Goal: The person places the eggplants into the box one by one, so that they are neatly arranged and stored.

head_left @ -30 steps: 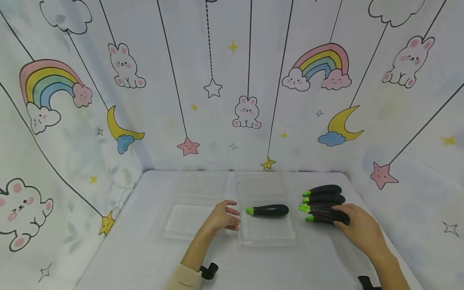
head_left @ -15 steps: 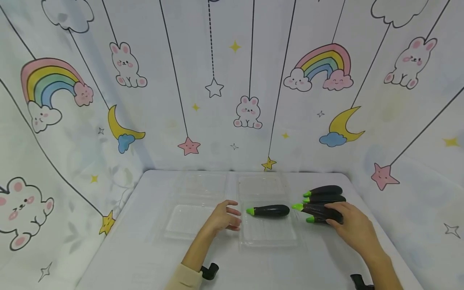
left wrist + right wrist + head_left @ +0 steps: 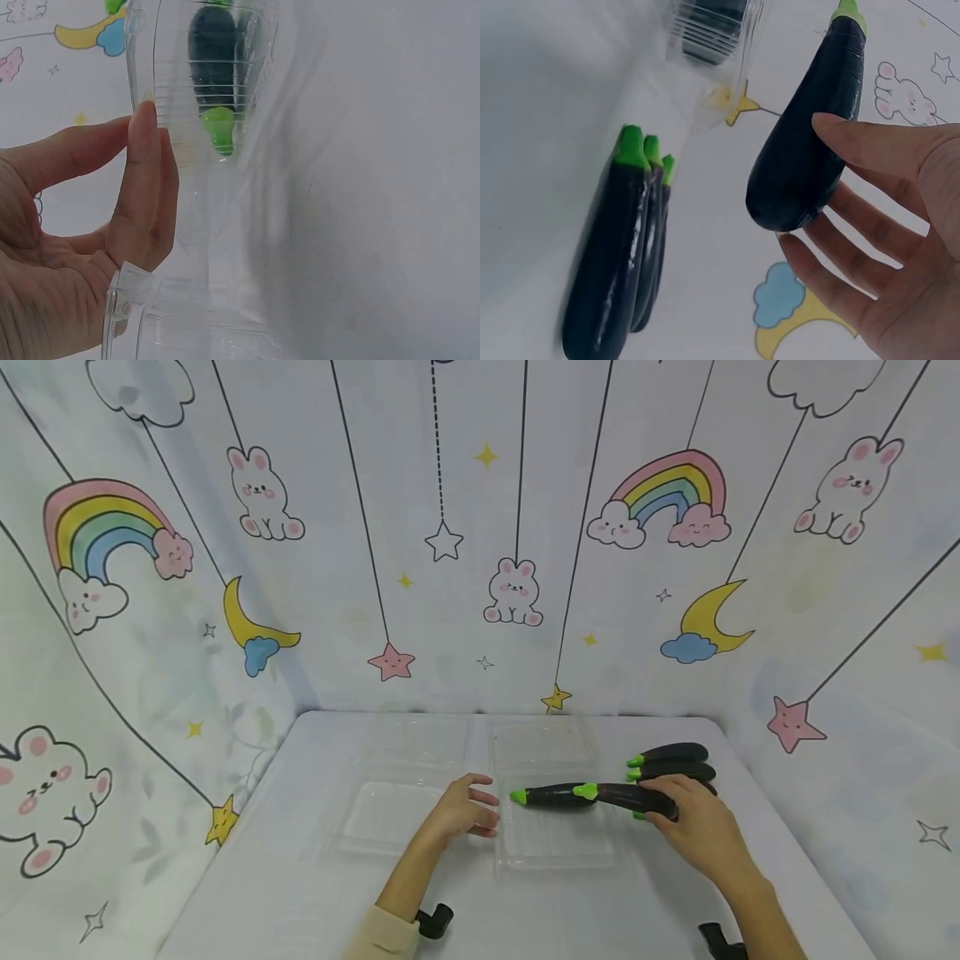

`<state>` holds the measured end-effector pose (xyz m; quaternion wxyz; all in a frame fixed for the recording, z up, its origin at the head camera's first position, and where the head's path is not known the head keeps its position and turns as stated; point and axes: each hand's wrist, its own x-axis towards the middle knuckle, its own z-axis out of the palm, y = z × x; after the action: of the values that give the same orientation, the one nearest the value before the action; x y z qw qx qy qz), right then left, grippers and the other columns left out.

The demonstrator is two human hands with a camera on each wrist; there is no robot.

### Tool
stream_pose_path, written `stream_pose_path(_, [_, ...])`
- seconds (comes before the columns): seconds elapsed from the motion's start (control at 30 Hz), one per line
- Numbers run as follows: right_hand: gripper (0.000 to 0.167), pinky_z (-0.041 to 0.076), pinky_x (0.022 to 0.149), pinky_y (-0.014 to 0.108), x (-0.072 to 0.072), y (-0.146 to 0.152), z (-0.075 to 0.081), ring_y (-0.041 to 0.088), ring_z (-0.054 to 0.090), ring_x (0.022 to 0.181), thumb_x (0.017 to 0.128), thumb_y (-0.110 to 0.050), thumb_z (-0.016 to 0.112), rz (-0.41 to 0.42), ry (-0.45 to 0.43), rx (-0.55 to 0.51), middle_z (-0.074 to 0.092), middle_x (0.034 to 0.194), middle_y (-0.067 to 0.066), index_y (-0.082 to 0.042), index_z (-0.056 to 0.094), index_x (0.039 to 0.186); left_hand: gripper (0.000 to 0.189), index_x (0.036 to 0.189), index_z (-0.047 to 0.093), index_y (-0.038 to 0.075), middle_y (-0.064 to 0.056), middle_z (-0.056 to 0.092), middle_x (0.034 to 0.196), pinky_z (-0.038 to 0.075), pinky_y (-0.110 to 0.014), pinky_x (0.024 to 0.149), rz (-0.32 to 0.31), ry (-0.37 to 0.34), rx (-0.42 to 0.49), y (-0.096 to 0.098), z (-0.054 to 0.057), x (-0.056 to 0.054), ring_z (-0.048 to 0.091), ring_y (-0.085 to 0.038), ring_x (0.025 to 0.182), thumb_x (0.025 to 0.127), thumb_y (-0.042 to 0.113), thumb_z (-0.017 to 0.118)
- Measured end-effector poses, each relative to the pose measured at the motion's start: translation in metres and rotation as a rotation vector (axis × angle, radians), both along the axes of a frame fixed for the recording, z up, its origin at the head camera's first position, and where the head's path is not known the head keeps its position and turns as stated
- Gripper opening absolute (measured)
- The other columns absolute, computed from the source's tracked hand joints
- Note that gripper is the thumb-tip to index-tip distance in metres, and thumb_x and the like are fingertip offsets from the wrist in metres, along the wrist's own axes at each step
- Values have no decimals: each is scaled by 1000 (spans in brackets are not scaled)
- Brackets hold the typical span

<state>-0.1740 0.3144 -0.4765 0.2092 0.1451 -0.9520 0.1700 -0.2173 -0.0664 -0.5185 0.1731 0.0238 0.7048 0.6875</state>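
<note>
My right hand [image 3: 697,822] grips a dark eggplant [image 3: 630,797] by its thick end, thumb on one side and fingers on the other. Its green stem end points left, above the clear plastic box [image 3: 555,862]. Inside that box lies another eggplant [image 3: 551,796], partly covered by the held one. My left hand [image 3: 459,810] is at the box's left edge, fingers loosely bent; in the left wrist view the fingertips [image 3: 142,124] overlap the box wall, and contact is unclear. More eggplants [image 3: 604,262] lie on the table by my right hand.
A second clear box [image 3: 390,818] stands to the left with its lid [image 3: 412,743] folded back. The right box's lid [image 3: 542,745] also lies back. Behind the white table [image 3: 262,877] hangs a printed cloth [image 3: 345,610].
My right hand has lifted the eggplant from the group at the right and carried it left to the right box. The left hand has stayed in place.
</note>
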Motion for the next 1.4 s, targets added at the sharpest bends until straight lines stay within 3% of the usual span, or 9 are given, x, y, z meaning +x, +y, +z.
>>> stream_pose_path(0.73, [48, 58, 88, 57, -7, -27, 0, 38, 67, 115, 76, -10, 94, 9, -48, -25, 70, 123, 11, -13, 75, 120, 75, 149, 44, -6, -28, 65, 119, 66, -42, 68, 6, 6, -20, 1, -2, 0, 74, -38, 86, 82, -18, 74])
stream_pose_path(1.0, [48, 60, 87, 56, -10, -37, -4, 36, 68, 113, 75, -12, 95, 36, -52, -6, 71, 121, 8, -15, 76, 119, 77, 150, 43, -7, -31, 64, 121, 66, -43, 67, 4, 10, -21, 2, 0, 1, 74, -30, 81, 81, -18, 75])
stream_pose_path(1.4, [48, 61, 81, 48, -17, -49, -16, 28, 70, 104, 74, -12, 95, 78, -62, 16, 71, 117, 2, -17, 76, 118, 77, 150, 43, -7, -30, 64, 120, 66, -44, 67, 10, 11, -19, 2, -1, 0, 73, -27, 78, 81, -19, 74])
